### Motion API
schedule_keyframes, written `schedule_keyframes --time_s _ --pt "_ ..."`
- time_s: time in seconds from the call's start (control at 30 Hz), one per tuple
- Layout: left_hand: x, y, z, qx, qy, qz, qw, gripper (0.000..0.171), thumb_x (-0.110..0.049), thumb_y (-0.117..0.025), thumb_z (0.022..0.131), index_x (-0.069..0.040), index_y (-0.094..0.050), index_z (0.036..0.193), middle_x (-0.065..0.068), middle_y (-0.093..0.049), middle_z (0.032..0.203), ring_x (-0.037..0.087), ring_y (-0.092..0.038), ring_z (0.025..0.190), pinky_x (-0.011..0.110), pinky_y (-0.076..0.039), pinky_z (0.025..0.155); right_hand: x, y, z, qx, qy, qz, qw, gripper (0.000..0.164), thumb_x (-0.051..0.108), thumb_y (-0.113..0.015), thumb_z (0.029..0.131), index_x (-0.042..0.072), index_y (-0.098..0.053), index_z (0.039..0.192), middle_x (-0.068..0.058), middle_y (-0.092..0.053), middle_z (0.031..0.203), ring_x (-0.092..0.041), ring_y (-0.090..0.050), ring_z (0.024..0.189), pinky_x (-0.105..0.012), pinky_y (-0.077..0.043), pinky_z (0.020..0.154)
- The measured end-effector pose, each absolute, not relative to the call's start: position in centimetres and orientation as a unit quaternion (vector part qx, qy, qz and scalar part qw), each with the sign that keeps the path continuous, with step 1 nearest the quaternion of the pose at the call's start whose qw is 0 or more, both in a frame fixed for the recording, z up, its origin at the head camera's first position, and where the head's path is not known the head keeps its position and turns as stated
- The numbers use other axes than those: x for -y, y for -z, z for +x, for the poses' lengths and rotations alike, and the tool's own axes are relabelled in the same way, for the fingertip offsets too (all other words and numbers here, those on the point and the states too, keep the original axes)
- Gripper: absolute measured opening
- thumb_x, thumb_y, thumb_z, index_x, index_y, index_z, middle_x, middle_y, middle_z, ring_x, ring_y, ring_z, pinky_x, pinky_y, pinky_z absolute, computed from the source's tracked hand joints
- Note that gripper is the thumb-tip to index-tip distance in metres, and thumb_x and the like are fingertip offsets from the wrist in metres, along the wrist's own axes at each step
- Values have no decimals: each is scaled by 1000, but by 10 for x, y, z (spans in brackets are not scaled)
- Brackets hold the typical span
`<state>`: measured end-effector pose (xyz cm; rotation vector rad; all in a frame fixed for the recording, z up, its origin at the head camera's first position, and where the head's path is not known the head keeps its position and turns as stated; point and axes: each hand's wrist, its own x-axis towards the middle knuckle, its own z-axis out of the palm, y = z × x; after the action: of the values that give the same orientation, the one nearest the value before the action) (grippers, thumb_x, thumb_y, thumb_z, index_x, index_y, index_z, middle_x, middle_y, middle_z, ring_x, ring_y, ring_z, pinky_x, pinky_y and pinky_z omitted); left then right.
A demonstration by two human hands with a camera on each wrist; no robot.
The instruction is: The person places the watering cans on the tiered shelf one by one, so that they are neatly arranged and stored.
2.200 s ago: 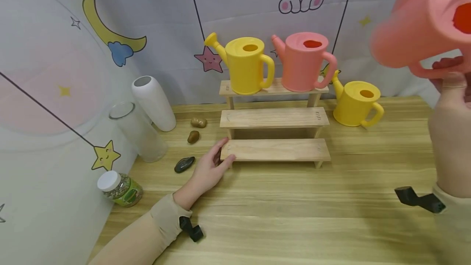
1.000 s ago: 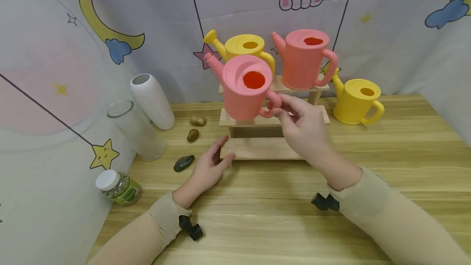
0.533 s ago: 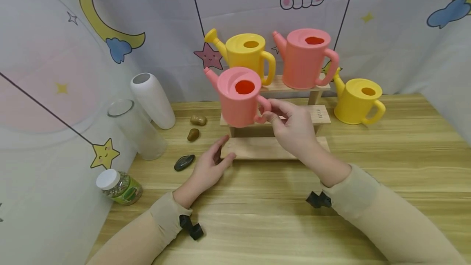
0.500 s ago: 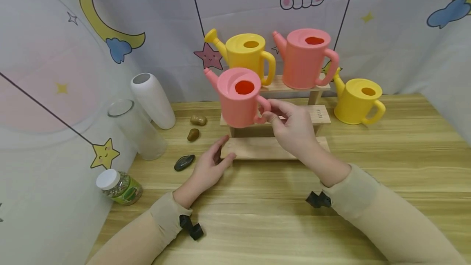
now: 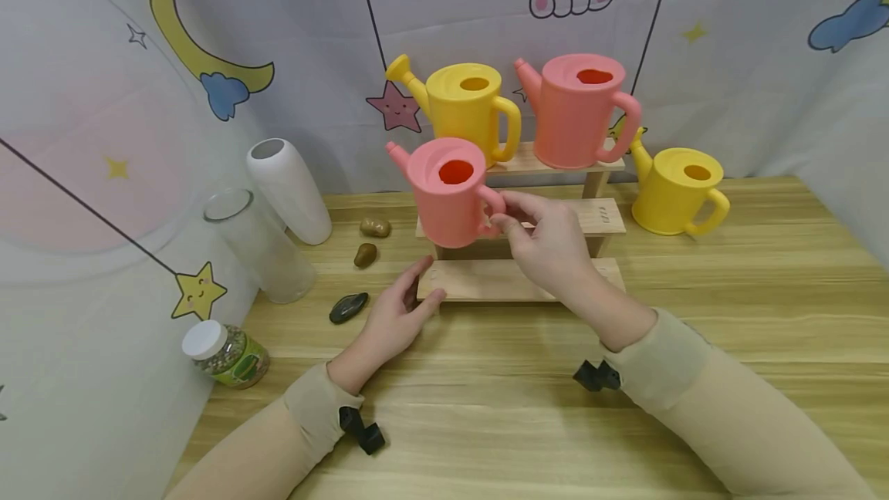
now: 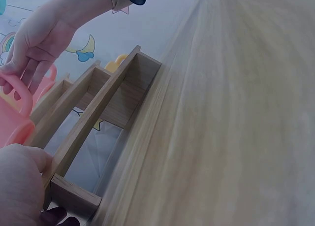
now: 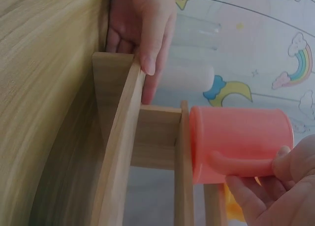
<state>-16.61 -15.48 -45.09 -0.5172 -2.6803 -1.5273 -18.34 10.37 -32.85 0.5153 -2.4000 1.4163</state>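
On the counter (image 5: 486,407), the three-step wooden stand (image 5: 514,280) sits where it did, its top step still carrying a yellow watering can (image 5: 458,110) and a larger pink watering can (image 5: 578,118). The held pink watering can (image 5: 447,203), earlier up at the far right, is now at the middle step's left end, slightly lower than half a second ago; its base meets or nearly meets the wood. The right hand (image 5: 549,241) pinches its handle. The left hand (image 5: 389,319) keeps gripping the lowest step's left end, near an unmoved black stone (image 5: 348,308).
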Motion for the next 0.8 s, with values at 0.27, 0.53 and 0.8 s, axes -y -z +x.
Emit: schedule_keyframes --time_s 0.27,0.53,0.8 --pt "154 451 -167 862 478 -169 13 66 -46 -63 101 -20 -41 157 2 -43 162 19 -39 151 42 -42 120 -104 330 -181 839 -496 176 138 27 21 -70 98 14 -73 125 -1 -78 102 -11 -75 91 -26 -63 82" --pt "154 450 -167 861 481 -166 10 67 -46 -63 101 -18 -40 157 2 -42 163 18 -38 152 40 -40 121 -106 330 -181 837 -503 176 126 29 25 -72 97 11 -70 122 -4 -77 105 -15 -75 92 -33 -64 85" --pt "154 451 -167 858 486 -166 9 67 -46 -63 101 -18 -40 157 1 -42 163 18 -37 152 39 -40 121 -106 330 -182 840 -500 176 117 30 27 -70 98 13 -68 125 -4 -76 109 -15 -73 95 -35 -64 86"
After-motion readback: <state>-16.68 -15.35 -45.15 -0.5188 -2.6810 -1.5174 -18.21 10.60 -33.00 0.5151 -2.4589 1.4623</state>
